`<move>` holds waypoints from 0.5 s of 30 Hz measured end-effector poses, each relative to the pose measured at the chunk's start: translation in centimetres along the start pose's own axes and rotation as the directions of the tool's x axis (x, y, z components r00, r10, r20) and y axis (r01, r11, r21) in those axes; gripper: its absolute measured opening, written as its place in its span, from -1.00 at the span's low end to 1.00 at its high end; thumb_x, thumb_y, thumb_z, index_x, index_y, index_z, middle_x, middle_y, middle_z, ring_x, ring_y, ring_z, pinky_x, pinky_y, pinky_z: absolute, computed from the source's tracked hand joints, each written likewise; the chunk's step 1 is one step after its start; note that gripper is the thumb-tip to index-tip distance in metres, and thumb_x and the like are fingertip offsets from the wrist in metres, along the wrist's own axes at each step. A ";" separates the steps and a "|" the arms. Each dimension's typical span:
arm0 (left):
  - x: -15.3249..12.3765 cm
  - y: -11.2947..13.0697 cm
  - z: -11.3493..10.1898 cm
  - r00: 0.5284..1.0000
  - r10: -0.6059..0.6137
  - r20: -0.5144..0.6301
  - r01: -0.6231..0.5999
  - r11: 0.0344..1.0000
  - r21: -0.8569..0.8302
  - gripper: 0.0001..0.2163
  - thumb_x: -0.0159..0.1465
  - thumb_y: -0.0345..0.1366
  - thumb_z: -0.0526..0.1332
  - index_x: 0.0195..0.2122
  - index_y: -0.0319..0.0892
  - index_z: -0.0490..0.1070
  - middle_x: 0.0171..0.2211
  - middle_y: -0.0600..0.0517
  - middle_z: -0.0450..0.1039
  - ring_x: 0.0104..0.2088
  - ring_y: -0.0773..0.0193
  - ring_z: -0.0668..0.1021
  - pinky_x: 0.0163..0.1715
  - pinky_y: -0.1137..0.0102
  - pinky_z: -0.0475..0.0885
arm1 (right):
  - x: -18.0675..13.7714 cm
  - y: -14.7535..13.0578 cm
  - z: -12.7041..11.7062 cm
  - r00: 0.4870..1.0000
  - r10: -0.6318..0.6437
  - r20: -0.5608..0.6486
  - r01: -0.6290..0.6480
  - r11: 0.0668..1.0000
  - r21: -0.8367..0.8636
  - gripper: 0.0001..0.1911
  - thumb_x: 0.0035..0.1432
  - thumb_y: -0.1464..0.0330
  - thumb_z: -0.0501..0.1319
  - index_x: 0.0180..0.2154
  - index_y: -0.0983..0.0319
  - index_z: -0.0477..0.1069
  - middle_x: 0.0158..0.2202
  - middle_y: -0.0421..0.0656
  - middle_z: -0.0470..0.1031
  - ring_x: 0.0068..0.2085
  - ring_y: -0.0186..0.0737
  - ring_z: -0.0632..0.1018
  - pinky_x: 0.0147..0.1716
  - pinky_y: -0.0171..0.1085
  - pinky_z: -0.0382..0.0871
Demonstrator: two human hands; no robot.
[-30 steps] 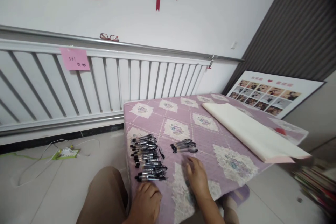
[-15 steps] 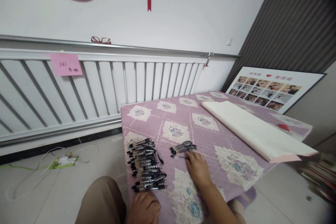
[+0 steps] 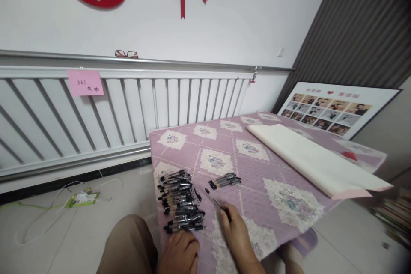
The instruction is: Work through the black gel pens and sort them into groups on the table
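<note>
A dark-tipped pen (image 3: 213,197) is held by my right hand (image 3: 233,222), with its black end pointing up and left. The hand hovers over the quilted purple cloth; its fingers are closed round the pen's lower part. My left hand (image 3: 180,251) lies at the near left edge of the table, fingers resting loosely on the cloth. Just beyond it is a big pile of black-capped pens (image 3: 180,201) in rough rows. A smaller group of pens (image 3: 224,180) lies to the right of that pile, past my right hand.
On the right of the purple floral tablecloth (image 3: 189,154) lies a folded cream sheet (image 3: 298,158), with a red item (image 3: 349,155) nearby. A photo board (image 3: 334,109) leans at the back right. A radiator (image 3: 180,98) lines the wall. A power strip (image 3: 83,199) sits on the floor.
My right hand has drawn back towards me from the small group, bringing one pen with it and tilting its tip upward. My left hand stays by the large pile.
</note>
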State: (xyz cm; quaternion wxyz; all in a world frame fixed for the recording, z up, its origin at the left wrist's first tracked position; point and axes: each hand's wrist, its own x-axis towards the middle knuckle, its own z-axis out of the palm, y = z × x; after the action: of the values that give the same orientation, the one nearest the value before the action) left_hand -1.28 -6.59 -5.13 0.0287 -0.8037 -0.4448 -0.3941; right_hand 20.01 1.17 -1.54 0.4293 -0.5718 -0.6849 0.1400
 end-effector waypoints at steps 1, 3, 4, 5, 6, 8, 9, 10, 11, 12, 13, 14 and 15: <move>0.0 -0.1 -0.2 1.000 -0.004 0.007 0.004 0.999 0.036 -0.82 0.14 -0.35 0.20 -0.21 -0.04 0.42 -0.26 0.09 0.48 -0.25 0.23 0.46 -0.19 0.37 0.33 | -0.3 -0.5 0.4 1.000 -0.002 -0.007 0.002 1.000 0.013 -0.75 0.20 0.26 0.05 -0.22 0.21 0.44 -0.25 -0.06 0.53 -0.19 -0.11 0.54 -0.16 -0.15 0.44; 0.3 -0.6 -0.6 0.999 -0.031 0.025 0.027 0.990 0.138 -0.67 0.12 -0.35 0.23 -0.07 0.00 0.40 -0.13 0.07 0.47 -0.12 0.18 0.45 -0.10 0.33 0.32 | -1.0 -1.5 1.4 0.999 -0.023 -0.036 0.024 0.999 0.021 -0.77 0.21 0.26 0.06 -0.23 0.19 0.44 -0.22 -0.05 0.53 -0.16 -0.10 0.53 -0.12 -0.12 0.43; 0.5 -1.0 -0.9 0.997 -0.058 0.053 0.047 0.979 0.199 -0.57 0.11 -0.36 0.23 0.03 0.02 0.36 -0.03 0.05 0.44 -0.03 0.13 0.43 -0.04 0.29 0.31 | -1.3 -1.9 2.0 0.997 -0.037 -0.061 0.038 0.999 0.015 -0.78 0.21 0.26 0.07 -0.23 0.19 0.44 -0.18 -0.04 0.52 -0.12 -0.08 0.52 -0.09 -0.09 0.42; 0.7 -1.3 -1.2 0.993 -0.093 0.074 0.071 0.964 0.257 -0.48 0.10 -0.37 0.23 0.12 0.02 0.30 0.08 0.01 0.38 0.05 0.08 0.38 0.00 0.25 0.29 | -1.6 -2.2 2.5 0.995 -0.052 -0.086 0.053 0.999 0.004 -0.79 0.21 0.26 0.08 -0.22 0.18 0.44 -0.14 -0.03 0.51 -0.08 -0.06 0.51 -0.05 -0.05 0.40; 1.1 -1.7 -1.4 0.987 -0.136 0.083 0.105 0.946 0.306 -0.42 0.08 -0.37 0.24 0.17 0.02 0.25 0.16 -0.02 0.30 0.12 0.03 0.33 0.04 0.19 0.27 | -1.9 -2.4 3.1 0.992 -0.069 -0.102 0.068 0.998 -0.009 -0.79 0.21 0.26 0.09 -0.22 0.18 0.43 -0.09 -0.01 0.50 -0.05 -0.04 0.49 -0.03 -0.02 0.39; 1.9 -2.5 -1.6 0.968 -0.217 0.130 0.157 0.918 0.364 -0.35 0.06 -0.35 0.24 0.22 0.01 0.19 0.25 -0.07 0.18 0.20 -0.07 0.24 0.10 0.06 0.21 | -2.2 -2.7 4.3 0.990 -0.096 -0.102 0.093 0.995 -0.029 -0.80 0.21 0.28 0.09 -0.20 0.19 0.42 -0.02 0.01 0.46 0.02 -0.02 0.46 0.01 0.02 0.36; 2.4 -2.8 -1.6 0.954 -0.249 0.164 0.173 0.910 0.377 -0.35 0.07 -0.34 0.24 0.23 0.02 0.18 0.27 -0.08 0.14 0.22 -0.10 0.21 0.11 0.01 0.18 | -2.2 -2.8 4.8 0.990 -0.106 -0.095 0.103 0.994 -0.037 -0.80 0.21 0.29 0.09 -0.19 0.19 0.42 0.00 0.02 0.45 0.04 -0.01 0.45 0.03 0.03 0.36; 2.8 -3.1 -1.5 0.942 -0.281 0.183 0.195 0.903 0.383 -0.36 0.07 -0.32 0.24 0.23 0.03 0.19 0.28 -0.08 0.13 0.23 -0.11 0.20 0.12 -0.02 0.16 | -2.1 -2.8 5.3 0.990 -0.110 -0.087 0.107 0.993 -0.042 -0.79 0.21 0.30 0.08 -0.19 0.20 0.41 0.01 0.04 0.45 0.05 -0.01 0.45 0.04 0.04 0.35; 3.3 -3.4 -1.4 0.931 -0.304 0.201 0.212 0.900 0.380 -0.37 0.09 -0.30 0.24 0.22 0.05 0.19 0.28 -0.07 0.12 0.24 -0.10 0.19 0.12 -0.03 0.15 | -1.8 -2.9 5.6 0.991 -0.111 -0.079 0.107 0.993 -0.045 -0.79 0.22 0.30 0.07 -0.19 0.21 0.41 0.01 0.05 0.45 0.05 0.00 0.45 0.04 0.04 0.35; 3.7 -3.7 -1.3 0.925 -0.317 0.210 0.223 0.900 0.374 -0.40 0.11 -0.28 0.24 0.22 0.06 0.20 0.28 -0.05 0.12 0.24 -0.08 0.19 0.13 -0.03 0.15 | -1.4 -2.9 6.0 0.992 -0.105 -0.068 0.102 0.994 -0.043 -0.79 0.22 0.31 0.05 -0.20 0.22 0.42 0.00 0.05 0.46 0.04 -0.01 0.46 0.04 0.03 0.35; 4.0 -4.0 -1.1 0.923 -0.325 0.208 0.234 0.899 0.369 -0.42 0.13 -0.27 0.24 0.20 0.08 0.22 0.27 -0.04 0.14 0.24 -0.06 0.20 0.13 -0.01 0.16 | -1.0 -3.0 6.2 0.994 -0.093 -0.052 0.091 0.995 -0.038 -0.78 0.22 0.31 0.04 -0.21 0.22 0.42 -0.03 0.05 0.48 0.02 -0.02 0.48 0.02 0.01 0.36; 4.3 -4.3 -0.9 0.924 -0.327 0.200 0.239 0.899 0.367 -0.45 0.14 -0.26 0.23 0.19 0.08 0.24 0.26 -0.03 0.16 0.24 -0.04 0.21 0.13 0.01 0.17 | -0.4 -3.2 6.4 0.997 -0.076 -0.032 0.075 0.997 -0.031 -0.78 0.22 0.32 0.03 -0.21 0.22 0.42 -0.07 0.03 0.51 -0.01 -0.03 0.50 0.00 -0.02 0.38; 4.6 -4.6 -0.7 0.927 -0.327 0.185 0.242 0.897 0.370 -0.48 0.16 -0.26 0.23 0.17 0.08 0.26 0.25 -0.02 0.19 0.22 -0.02 0.23 0.13 0.02 0.19 | 0.1 -3.4 6.5 0.998 -0.055 -0.011 0.055 0.998 -0.024 -0.78 0.23 0.32 0.03 -0.22 0.22 0.42 -0.11 0.01 0.53 -0.05 -0.05 0.52 -0.03 -0.06 0.40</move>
State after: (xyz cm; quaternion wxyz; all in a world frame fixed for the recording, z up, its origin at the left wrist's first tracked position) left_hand -3.78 -0.92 -3.00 0.0544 -0.7542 -0.6197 -0.2102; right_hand 12.95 2.18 -3.02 0.4301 -0.5586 -0.6995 0.1166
